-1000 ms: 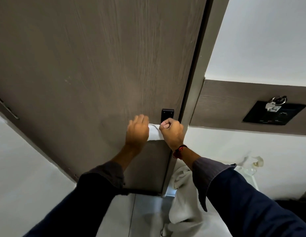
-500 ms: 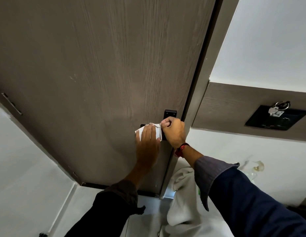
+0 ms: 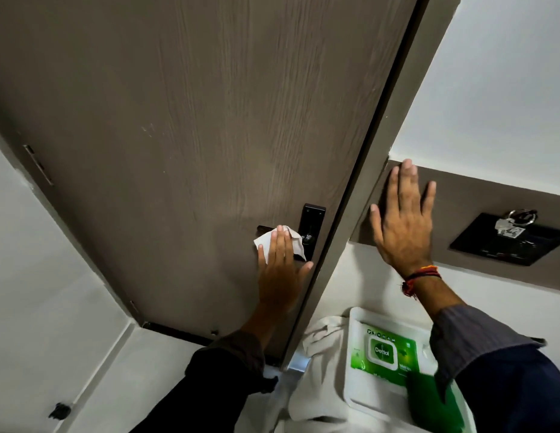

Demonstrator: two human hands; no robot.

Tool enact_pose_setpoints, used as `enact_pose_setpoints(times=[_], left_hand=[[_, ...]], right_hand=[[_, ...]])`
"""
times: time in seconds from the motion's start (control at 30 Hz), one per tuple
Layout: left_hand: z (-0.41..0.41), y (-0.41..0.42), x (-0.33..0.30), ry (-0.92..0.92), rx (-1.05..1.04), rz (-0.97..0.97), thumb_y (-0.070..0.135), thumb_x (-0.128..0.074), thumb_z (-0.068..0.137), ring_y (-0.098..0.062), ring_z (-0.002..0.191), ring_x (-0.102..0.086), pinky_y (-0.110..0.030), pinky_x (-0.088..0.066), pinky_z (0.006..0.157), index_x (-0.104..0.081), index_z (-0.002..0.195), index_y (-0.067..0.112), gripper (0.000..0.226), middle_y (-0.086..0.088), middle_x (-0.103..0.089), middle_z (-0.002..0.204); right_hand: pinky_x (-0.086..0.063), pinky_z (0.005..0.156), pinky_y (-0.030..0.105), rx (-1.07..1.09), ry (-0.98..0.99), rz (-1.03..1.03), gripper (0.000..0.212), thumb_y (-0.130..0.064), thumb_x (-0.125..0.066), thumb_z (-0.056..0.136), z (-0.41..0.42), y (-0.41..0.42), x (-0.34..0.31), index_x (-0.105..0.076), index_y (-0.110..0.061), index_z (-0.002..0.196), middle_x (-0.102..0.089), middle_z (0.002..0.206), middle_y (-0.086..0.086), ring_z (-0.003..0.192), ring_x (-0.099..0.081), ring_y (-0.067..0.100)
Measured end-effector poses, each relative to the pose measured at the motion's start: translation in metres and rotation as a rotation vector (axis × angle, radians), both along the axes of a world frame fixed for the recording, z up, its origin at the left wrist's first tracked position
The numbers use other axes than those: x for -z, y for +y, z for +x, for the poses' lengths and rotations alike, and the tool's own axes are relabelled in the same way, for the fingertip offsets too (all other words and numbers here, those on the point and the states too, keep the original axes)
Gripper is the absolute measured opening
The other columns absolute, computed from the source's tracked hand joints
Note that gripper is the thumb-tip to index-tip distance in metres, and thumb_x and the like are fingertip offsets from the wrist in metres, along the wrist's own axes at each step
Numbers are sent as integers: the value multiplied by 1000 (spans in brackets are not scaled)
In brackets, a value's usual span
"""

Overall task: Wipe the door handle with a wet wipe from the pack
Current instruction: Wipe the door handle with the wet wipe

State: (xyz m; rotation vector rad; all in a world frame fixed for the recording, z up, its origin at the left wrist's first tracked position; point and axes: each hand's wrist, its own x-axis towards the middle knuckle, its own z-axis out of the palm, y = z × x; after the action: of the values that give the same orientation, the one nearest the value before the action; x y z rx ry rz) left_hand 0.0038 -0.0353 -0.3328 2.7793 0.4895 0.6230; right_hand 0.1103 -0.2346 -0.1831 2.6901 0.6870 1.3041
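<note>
A black door handle (image 3: 262,228) juts from a black lock plate (image 3: 313,217) on the brown wooden door (image 3: 184,126). My left hand (image 3: 280,270) lies flat over the handle and presses a white wet wipe (image 3: 295,243) against it; most of the lever is hidden under wipe and fingers. My right hand (image 3: 403,226) is off the handle, fingers spread, palm against the brown wall panel right of the door frame. The green wet wipe pack (image 3: 385,354) lies on a white tray (image 3: 353,326) below.
A grey door frame (image 3: 360,195) runs between door and wall. A black wall plate (image 3: 506,239) with a key ring (image 3: 519,218) hangs to the right. A white cloth (image 3: 322,364) lies beside the tray. A black door stop (image 3: 60,410) sits on the floor at lower left.
My right hand has let go of the wipe and handle and moved right onto the wall panel. The left hand alone now holds the wipe on the handle. The wipe pack has come into view.
</note>
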Motion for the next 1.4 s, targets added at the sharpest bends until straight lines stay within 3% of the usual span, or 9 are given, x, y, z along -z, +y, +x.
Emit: enact_pose_setpoints(times=[0.23, 0.33, 0.47, 0.63, 0.8, 1.0, 1.17, 1.4], left_hand=[[24, -47, -11, -96, -222, -207, 66, -25, 98, -29, 157, -14, -53, -23, 125, -16, 160, 2, 89, -15, -17, 169], [36, -55, -25, -208, -323, -410, 61, -35, 101, -29, 157, -12, -53, -25, 125, -16, 159, -1, 87, -17, -13, 169], [41, -85, -26, -255, -278, -437, 56, -46, 100, -32, 157, -14, -51, -29, 124, -17, 158, -3, 88, -21, -13, 168], [50, -60, -35, -387, -403, -571, 47, -50, 102, -32, 157, -11, -52, -30, 124, -14, 158, -5, 84, -22, -10, 168], [51, -101, -26, -382, -233, -617, 48, -53, 100, -37, 157, -5, -52, -23, 127, -4, 156, -9, 93, -28, 1, 167], [63, -52, -30, -446, -426, -567, 45, -52, 102, -36, 157, -9, -56, -30, 123, -15, 156, -8, 84, -25, -8, 167], [50, -94, -7, -344, -149, -386, 62, -40, 99, -31, 158, 2, -49, -16, 129, -7, 159, -2, 94, -21, -1, 169], [27, -27, -11, -155, -42, -184, 57, -51, 97, -30, 158, -7, -51, -19, 128, -17, 159, 1, 90, -15, -12, 169]], right_hand=[[10, 128, 48, -81, -118, -23, 75, -46, -31, 107, 24, -10, 9, 1, -7, 163, 17, 170, 7, 159, 13, 21], [13, 128, 46, -122, -169, -31, 76, -47, -33, 107, 32, -13, 12, -1, -8, 163, 17, 171, 6, 159, 14, 20], [13, 129, 46, -147, -234, -19, 75, -47, -35, 106, 39, -13, 16, -5, -7, 163, 15, 171, 7, 159, 12, 21], [9, 129, 48, -161, -291, -9, 75, -45, -38, 106, 43, -11, 18, -8, -6, 163, 13, 171, 7, 160, 11, 21], [4, 128, 50, -158, -351, 0, 75, -44, -41, 104, 45, -9, 21, -14, -5, 162, 11, 172, 9, 160, 9, 22], [4, 129, 50, -159, -386, 11, 74, -44, -42, 103, 46, -8, 22, -17, -6, 162, 9, 172, 9, 160, 6, 22], [3, 129, 50, -165, -402, 14, 75, -44, -43, 103, 48, -8, 24, -17, -6, 162, 8, 172, 9, 160, 6, 22], [2, 129, 50, -156, -410, 1, 75, -44, -43, 102, 49, -9, 25, -19, -6, 162, 7, 172, 9, 160, 4, 23]])
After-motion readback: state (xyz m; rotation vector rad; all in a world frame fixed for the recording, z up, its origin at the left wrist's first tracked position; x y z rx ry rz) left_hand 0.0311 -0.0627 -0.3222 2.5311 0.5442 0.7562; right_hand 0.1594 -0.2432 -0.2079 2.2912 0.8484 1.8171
